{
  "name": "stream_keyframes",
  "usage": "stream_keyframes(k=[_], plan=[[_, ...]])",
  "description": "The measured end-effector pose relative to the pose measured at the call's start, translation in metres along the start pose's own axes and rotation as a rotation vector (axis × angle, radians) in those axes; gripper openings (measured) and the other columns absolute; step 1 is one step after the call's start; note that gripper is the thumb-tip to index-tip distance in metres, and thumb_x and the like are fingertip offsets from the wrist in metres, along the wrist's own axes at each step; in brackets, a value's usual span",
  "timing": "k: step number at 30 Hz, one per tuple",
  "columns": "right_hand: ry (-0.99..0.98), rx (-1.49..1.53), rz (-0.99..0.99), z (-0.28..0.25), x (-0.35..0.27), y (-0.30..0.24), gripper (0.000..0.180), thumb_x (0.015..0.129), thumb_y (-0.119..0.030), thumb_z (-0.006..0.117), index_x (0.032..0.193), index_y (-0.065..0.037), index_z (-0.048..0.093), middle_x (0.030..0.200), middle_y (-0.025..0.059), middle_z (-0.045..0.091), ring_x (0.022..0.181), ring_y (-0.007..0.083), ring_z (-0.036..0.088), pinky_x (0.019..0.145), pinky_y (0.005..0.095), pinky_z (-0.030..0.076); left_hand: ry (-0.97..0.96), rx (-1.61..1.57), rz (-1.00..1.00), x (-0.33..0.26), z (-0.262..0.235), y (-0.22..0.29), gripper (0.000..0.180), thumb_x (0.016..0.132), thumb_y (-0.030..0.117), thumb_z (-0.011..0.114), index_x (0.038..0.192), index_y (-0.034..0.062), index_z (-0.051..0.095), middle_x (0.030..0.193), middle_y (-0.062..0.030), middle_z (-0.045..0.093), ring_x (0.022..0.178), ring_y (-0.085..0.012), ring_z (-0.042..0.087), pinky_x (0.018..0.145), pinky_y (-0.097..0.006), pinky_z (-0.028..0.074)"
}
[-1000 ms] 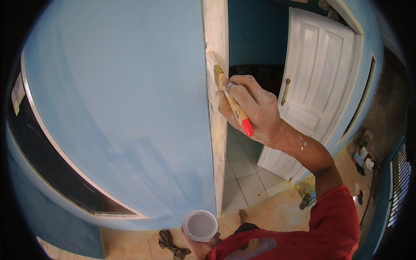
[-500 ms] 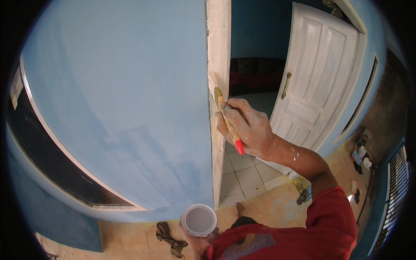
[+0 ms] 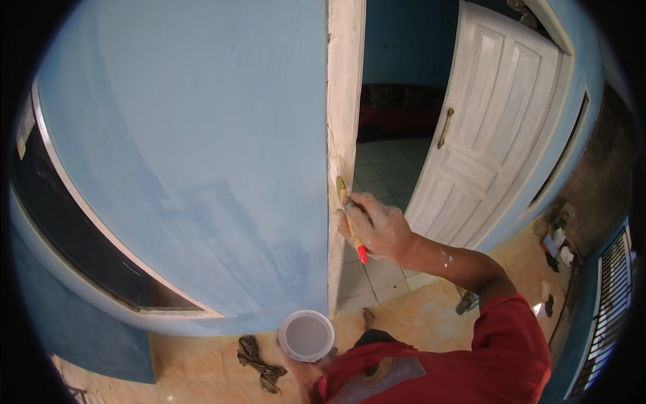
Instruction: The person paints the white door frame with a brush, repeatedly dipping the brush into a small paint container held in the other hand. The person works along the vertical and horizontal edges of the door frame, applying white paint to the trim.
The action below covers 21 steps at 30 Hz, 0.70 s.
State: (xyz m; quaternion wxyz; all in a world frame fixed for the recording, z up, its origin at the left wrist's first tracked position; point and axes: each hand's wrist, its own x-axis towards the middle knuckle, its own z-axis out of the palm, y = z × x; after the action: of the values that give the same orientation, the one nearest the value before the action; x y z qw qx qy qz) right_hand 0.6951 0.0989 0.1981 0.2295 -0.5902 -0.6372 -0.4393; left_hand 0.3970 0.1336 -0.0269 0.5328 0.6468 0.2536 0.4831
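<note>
My right hand point(image 3: 378, 227) grips a paintbrush point(image 3: 357, 244) with a wooden handle and a red end. Its bristles touch the white door frame point(image 3: 344, 87), and the brush slants with the red end low. White specks dot the fingers and forearm. Lower down, my left hand point(image 3: 306, 372) holds a round white tub point(image 3: 307, 336) from beneath and the side. Pale greyish-white paint shows inside the tub. Part of the left hand is hidden by the tub and my red shirt.
A blue wall point(image 3: 195, 148) meets the frame on the left, with a dark window point(image 3: 74, 222) further left. The white panelled door point(image 3: 484, 121) stands ajar on the right. A dark crumpled cloth point(image 3: 259, 363) lies on the tiled floor. Assorted items point(image 3: 557, 239) sit far right.
My right hand has moved down the door frame with the paintbrush, its bristles still at the frame. The left hand keeps holding the tub at nearly the same place.
</note>
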Motion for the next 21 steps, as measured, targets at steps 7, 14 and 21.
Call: stream_keyframes(k=[7, 14, 21], plan=[[-0.205, 0.225, 0.123, -0.026, 0.004, -0.011, 0.026, 0.085, -0.005, 0.085, 0.103, 0.000, 0.066, 0.100, 0.0168, 0.067, 0.078, 0.0262, 0.075, 0.063, 0.0307, 0.065, -0.022, 0.079, 0.033, 0.003, -0.005, 0.011, 0.107, 0.057, 0.028, 0.096, 0.146, -0.0019, 0.045, 0.127, -0.0145, 0.060, 0.113, -0.0288, 0.064, 0.096, -0.045, 0.053], [0.074, 0.186, 0.142, -0.044, 0.077, 0.026, 0.025, 0.088, -0.003, 0.086, 0.105, -0.001, 0.068, 0.102, 0.0139, 0.071, 0.079, 0.0226, 0.077, 0.061, 0.0312, 0.064, -0.021, 0.006, 0.006, 0.005, -0.002, -0.001, 0.104, 0.057, 0.026, 0.097, 0.144, -0.0009, 0.046, 0.127, -0.0139, 0.061, 0.112, -0.0282, 0.064, 0.097, -0.045, 0.053], [0.386, -0.008, -0.116, -0.046, 0.094, 0.036, 0.030, 0.081, 0.004, 0.089, 0.105, 0.002, 0.071, 0.107, 0.0184, 0.070, 0.080, 0.0235, 0.075, 0.061, 0.0292, 0.063, 0.032, 0.026, -0.003, 0.003, -0.003, 0.009, 0.100, 0.056, 0.025, 0.096, 0.140, -0.0008, 0.047, 0.122, -0.0134, 0.064, 0.105, -0.0279, 0.067, 0.094, -0.044, 0.054]])
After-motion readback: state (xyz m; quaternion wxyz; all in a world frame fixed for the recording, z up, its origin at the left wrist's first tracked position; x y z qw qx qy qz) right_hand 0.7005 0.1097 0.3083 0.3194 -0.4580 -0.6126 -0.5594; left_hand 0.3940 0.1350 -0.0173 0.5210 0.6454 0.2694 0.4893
